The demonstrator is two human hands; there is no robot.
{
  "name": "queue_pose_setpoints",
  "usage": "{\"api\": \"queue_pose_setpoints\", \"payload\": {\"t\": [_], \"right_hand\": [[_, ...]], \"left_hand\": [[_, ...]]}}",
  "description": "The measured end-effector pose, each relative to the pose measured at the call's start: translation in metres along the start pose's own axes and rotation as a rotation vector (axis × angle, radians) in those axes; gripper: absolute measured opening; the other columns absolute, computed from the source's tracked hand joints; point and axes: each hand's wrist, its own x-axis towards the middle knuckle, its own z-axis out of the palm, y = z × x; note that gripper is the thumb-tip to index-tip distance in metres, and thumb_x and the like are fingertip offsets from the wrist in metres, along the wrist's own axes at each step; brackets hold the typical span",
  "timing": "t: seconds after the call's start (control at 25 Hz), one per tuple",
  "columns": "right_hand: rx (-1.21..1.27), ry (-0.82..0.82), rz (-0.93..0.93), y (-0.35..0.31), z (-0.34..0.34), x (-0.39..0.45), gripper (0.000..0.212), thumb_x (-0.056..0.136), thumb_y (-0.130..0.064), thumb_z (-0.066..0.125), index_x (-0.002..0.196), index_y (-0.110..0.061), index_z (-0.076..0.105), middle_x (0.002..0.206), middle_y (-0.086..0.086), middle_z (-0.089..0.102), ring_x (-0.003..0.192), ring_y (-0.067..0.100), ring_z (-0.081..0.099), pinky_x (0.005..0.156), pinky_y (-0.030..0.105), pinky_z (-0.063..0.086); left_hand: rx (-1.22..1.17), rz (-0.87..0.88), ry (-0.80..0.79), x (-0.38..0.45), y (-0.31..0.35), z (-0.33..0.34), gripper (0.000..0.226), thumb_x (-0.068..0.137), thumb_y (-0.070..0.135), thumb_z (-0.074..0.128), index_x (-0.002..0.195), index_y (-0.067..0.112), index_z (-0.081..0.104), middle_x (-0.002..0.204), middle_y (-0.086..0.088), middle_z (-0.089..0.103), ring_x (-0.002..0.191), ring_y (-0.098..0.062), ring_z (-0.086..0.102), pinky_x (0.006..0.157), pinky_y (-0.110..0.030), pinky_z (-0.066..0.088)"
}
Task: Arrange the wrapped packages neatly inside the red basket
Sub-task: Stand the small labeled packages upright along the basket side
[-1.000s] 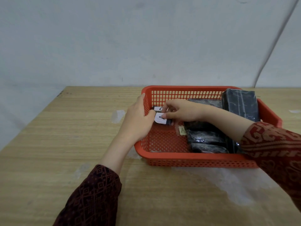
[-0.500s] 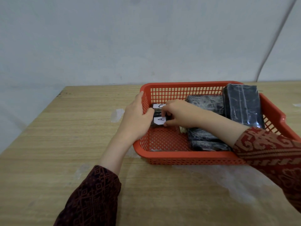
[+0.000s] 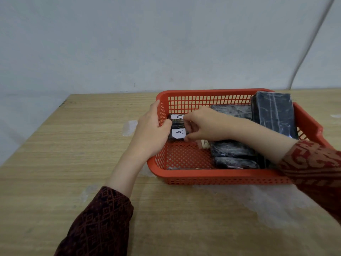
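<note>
Steadying the red basket [image 3: 212, 177] by its wall, the left hand [image 3: 151, 133] stays clamped there so the right hand [image 3: 201, 124], fingers closed on the package labelled A [image 3: 178, 134], can seat it.

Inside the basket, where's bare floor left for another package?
The near-left floor is bare, bordered by the A-labelled package, the near wall and the dark packages. Right half is crowded.

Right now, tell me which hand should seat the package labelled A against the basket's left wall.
Right, probably. The right hand is already inside the red basket, its fingers on the package labelled A. The left hand grips the basket's left wall, steadying it.
</note>
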Motion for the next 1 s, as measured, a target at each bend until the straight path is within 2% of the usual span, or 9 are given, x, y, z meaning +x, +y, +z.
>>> {"api": "queue_pose_setpoints", "payload": {"t": [0.08,0.16,0.28,0.44,0.56,0.68,0.76,0.88,1.0], "right_hand": [[0.054,-0.195,0.001,-0.004,-0.013,-0.016,0.025,0.073,-0.041,0.075,0.078,-0.024,0.058,0.068,-0.012,0.059,0.064,0.006,0.056,0.056,0.021,0.039],[0.040,-0.298,0.056,0.001,-0.026,-0.035,0.027,0.073,-0.042,0.075,0.088,-0.026,0.060,0.078,-0.012,0.063,0.071,0.003,0.059,0.063,0.022,0.047],[-0.003,-0.337,0.165,0.019,-0.041,-0.064,0.031,0.074,-0.040,0.074,0.098,-0.030,0.057,0.090,-0.015,0.061,0.081,0.001,0.060,0.075,0.025,0.052],[-0.191,-0.357,0.212,0.028,-0.029,-0.084,0.037,0.081,-0.035,0.069,0.113,-0.031,0.052,0.103,-0.010,0.059,0.092,0.011,0.058,0.086,0.034,0.052],[-0.335,-0.365,0.196,0.025,-0.018,-0.084,0.048,0.082,-0.032,0.068,0.124,-0.027,0.044,0.108,0.000,0.058,0.094,0.020,0.059,0.082,0.040,0.052],[-0.499,-0.390,0.151,0.019,-0.015,-0.080,0.058,0.082,-0.026,0.069,0.130,-0.021,0.038,0.111,0.006,0.059,0.094,0.025,0.062,0.076,0.037,0.053],[-0.541,-0.407,0.134,0.017,-0.013,-0.078,0.054,0.083,-0.023,0.066,0.129,-0.017,0.038,0.108,0.007,0.060,0.091,0.025,0.062,0.070,0.035,0.051],[-0.153,-0.381,0.183,0.014,-0.030,-0.076,0.026,0.090,-0.028,0.053,0.115,-0.023,0.045,0.093,0.002,0.061,0.077,0.020,0.058,0.065,0.032,0.048],[0.129,-0.152,0.160,0.018,-0.043,-0.061,0.020,0.095,-0.022,0.040,0.111,-0.020,0.051,0.095,0.003,0.061,0.083,0.020,0.055,0.070,0.029,0.042]], "left_hand": [[-0.006,-0.004,-0.001,0.000,0.001,0.000,0.060,0.087,0.023,0.046,0.145,0.018,0.027,0.137,-0.006,0.052,0.121,-0.021,0.050,0.103,-0.037,0.038],[-0.022,-0.010,-0.015,0.000,0.001,0.000,0.060,0.088,0.024,0.045,0.145,0.018,0.027,0.138,-0.005,0.051,0.121,-0.020,0.049,0.102,-0.036,0.038],[-0.026,0.001,-0.015,0.000,0.001,-0.001,0.059,0.089,0.024,0.046,0.144,0.018,0.028,0.136,-0.003,0.052,0.119,-0.017,0.050,0.098,-0.030,0.037],[-0.035,-0.016,-0.034,0.001,0.001,-0.001,0.059,0.089,0.026,0.045,0.145,0.020,0.026,0.139,-0.005,0.049,0.121,-0.021,0.050,0.103,-0.042,0.039],[-0.038,-0.018,-0.047,0.001,0.001,-0.001,0.059,0.090,0.027,0.045,0.145,0.020,0.026,0.139,-0.006,0.050,0.121,-0.023,0.051,0.102,-0.045,0.040],[-0.035,-0.022,-0.042,0.002,0.001,-0.001,0.059,0.090,0.028,0.045,0.145,0.020,0.026,0.140,-0.005,0.049,0.122,-0.022,0.049,0.103,-0.043,0.039],[-0.036,-0.025,-0.043,0.001,0.001,-0.001,0.059,0.090,0.028,0.045,0.145,0.020,0.026,0.140,-0.004,0.048,0.123,-0.021,0.048,0.103,-0.041,0.039],[-0.046,-0.019,-0.041,0.001,0.002,-0.001,0.060,0.090,0.026,0.045,0.145,0.019,0.025,0.139,-0.004,0.049,0.121,-0.021,0.049,0.102,-0.041,0.039],[-0.053,-0.015,-0.033,0.001,0.002,-0.001,0.060,0.089,0.025,0.045,0.145,0.018,0.025,0.137,-0.004,0.051,0.119,-0.019,0.050,0.100,-0.036,0.039]]}}
